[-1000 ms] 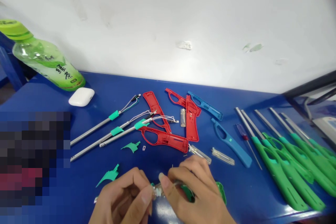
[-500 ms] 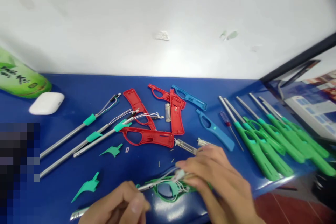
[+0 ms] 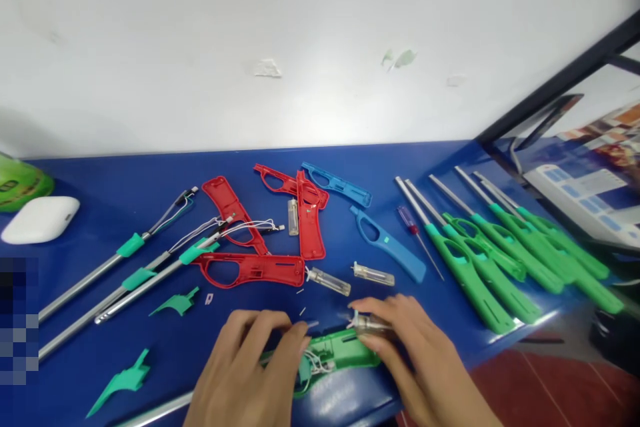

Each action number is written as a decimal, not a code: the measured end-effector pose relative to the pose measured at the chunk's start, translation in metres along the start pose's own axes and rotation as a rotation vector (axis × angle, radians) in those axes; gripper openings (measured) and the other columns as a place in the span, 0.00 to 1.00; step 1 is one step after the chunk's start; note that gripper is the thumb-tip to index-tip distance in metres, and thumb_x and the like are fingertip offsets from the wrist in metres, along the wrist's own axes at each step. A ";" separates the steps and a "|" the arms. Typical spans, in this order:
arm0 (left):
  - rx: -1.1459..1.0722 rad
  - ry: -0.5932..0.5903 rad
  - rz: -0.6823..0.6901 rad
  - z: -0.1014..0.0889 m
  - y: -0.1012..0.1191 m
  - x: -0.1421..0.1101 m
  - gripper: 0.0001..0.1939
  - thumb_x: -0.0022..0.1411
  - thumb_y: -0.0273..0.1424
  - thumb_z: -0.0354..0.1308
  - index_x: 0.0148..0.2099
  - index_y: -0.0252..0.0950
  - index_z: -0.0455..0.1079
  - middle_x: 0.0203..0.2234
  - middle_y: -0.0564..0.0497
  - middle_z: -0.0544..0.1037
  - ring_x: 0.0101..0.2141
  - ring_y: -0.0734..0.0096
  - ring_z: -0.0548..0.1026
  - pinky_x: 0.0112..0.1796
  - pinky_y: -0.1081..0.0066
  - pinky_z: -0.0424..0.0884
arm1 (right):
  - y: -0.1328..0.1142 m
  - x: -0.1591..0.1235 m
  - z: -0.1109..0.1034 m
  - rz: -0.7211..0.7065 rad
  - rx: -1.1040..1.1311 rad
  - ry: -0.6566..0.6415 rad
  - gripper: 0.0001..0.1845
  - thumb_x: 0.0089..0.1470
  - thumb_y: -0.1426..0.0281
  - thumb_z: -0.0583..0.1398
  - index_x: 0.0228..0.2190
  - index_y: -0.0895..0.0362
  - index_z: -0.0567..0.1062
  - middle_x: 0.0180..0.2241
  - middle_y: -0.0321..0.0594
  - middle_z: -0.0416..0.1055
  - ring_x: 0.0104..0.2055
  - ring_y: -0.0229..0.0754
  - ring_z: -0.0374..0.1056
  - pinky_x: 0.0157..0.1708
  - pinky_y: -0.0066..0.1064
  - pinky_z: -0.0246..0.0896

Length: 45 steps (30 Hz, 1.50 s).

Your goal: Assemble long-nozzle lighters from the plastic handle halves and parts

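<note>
A green lighter shell half (image 3: 336, 350) lies at the near edge of the blue table (image 3: 125, 180), with white wires showing inside it. My left hand (image 3: 250, 373) presses its curled fingertips on the shell's left part, where a metal tube (image 3: 155, 409) runs out to the left. My right hand (image 3: 415, 353) pinches a small clear fuel cartridge (image 3: 373, 325) at the shell's right end. Both hands are closed on these parts.
Red shell halves (image 3: 250, 269), blue halves (image 3: 387, 252), two loose clear cartridges (image 3: 373, 273), metal tubes with teal collars (image 3: 125, 267) and teal triggers (image 3: 120, 383) lie behind. Several finished green lighters (image 3: 475, 267) and a red screwdriver (image 3: 417, 240) sit right. A white case (image 3: 40, 219) sits left.
The view has swung right and the table contents shifted left. My left hand moved up onto the green shell, and my right hand brought the clear cartridge down to its right end.
</note>
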<state>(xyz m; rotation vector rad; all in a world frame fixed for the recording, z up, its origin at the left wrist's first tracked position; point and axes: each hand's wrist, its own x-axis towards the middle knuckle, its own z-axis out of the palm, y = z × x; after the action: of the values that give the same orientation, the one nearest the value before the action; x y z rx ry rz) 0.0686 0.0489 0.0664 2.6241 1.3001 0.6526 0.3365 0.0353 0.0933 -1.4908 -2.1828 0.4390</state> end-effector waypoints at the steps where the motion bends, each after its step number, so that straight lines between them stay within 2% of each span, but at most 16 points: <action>1: 0.034 -0.019 0.008 0.000 -0.002 0.000 0.18 0.75 0.24 0.53 0.57 0.41 0.80 0.45 0.47 0.84 0.45 0.59 0.78 0.42 0.66 0.80 | 0.000 0.001 0.001 0.000 0.022 -0.018 0.11 0.79 0.61 0.55 0.54 0.48 0.75 0.40 0.33 0.83 0.39 0.40 0.80 0.43 0.32 0.76; 4: 0.108 -0.061 0.058 -0.004 -0.002 0.002 0.17 0.75 0.22 0.51 0.54 0.38 0.80 0.45 0.47 0.85 0.44 0.58 0.78 0.42 0.62 0.78 | -0.001 0.006 0.005 -0.057 0.067 0.000 0.11 0.79 0.61 0.56 0.47 0.49 0.77 0.39 0.33 0.83 0.37 0.41 0.79 0.42 0.34 0.75; 8: 0.143 -0.083 0.095 -0.007 0.006 0.007 0.19 0.75 0.18 0.47 0.49 0.35 0.80 0.42 0.47 0.85 0.46 0.55 0.77 0.45 0.57 0.75 | -0.003 0.011 0.009 -0.140 0.051 0.107 0.13 0.79 0.62 0.56 0.47 0.52 0.81 0.40 0.36 0.83 0.38 0.40 0.79 0.42 0.34 0.74; 17: -0.030 -0.076 0.045 -0.003 0.001 0.003 0.16 0.79 0.21 0.46 0.48 0.39 0.75 0.43 0.52 0.83 0.43 0.64 0.78 0.46 0.64 0.74 | -0.004 0.011 0.019 -0.168 0.100 0.161 0.12 0.77 0.67 0.58 0.48 0.55 0.83 0.39 0.39 0.82 0.38 0.39 0.77 0.40 0.32 0.76; 25: -0.041 -0.085 0.038 -0.003 0.002 -0.001 0.15 0.79 0.22 0.47 0.49 0.39 0.75 0.44 0.52 0.83 0.44 0.64 0.79 0.46 0.64 0.75 | -0.004 0.009 0.019 -0.156 0.146 0.179 0.08 0.74 0.70 0.62 0.49 0.55 0.82 0.39 0.39 0.81 0.39 0.40 0.76 0.39 0.31 0.76; 29: -0.004 -0.114 0.051 -0.002 0.003 -0.004 0.17 0.78 0.19 0.46 0.49 0.39 0.75 0.45 0.52 0.83 0.45 0.65 0.79 0.47 0.64 0.75 | -0.003 0.008 0.019 -0.147 0.153 0.164 0.08 0.74 0.70 0.62 0.50 0.54 0.82 0.40 0.38 0.81 0.39 0.40 0.76 0.39 0.32 0.76; 37: 0.006 -0.102 0.014 -0.004 0.007 -0.006 0.15 0.79 0.21 0.48 0.52 0.38 0.76 0.45 0.51 0.82 0.47 0.64 0.77 0.49 0.64 0.75 | -0.003 0.004 0.021 -0.114 0.178 0.164 0.08 0.73 0.71 0.64 0.50 0.53 0.83 0.41 0.38 0.81 0.40 0.41 0.76 0.41 0.33 0.76; 45: 0.012 -0.085 0.043 -0.003 0.008 -0.004 0.15 0.79 0.20 0.48 0.52 0.36 0.75 0.46 0.51 0.81 0.47 0.64 0.75 0.49 0.65 0.74 | -0.002 0.003 0.022 -0.131 0.180 0.145 0.09 0.73 0.72 0.63 0.52 0.54 0.81 0.42 0.38 0.79 0.42 0.39 0.73 0.44 0.32 0.73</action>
<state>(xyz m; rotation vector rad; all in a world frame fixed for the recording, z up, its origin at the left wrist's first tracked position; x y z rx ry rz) 0.0703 0.0406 0.0705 2.6648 1.2316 0.5346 0.3223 0.0370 0.0759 -1.2371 -2.0541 0.4559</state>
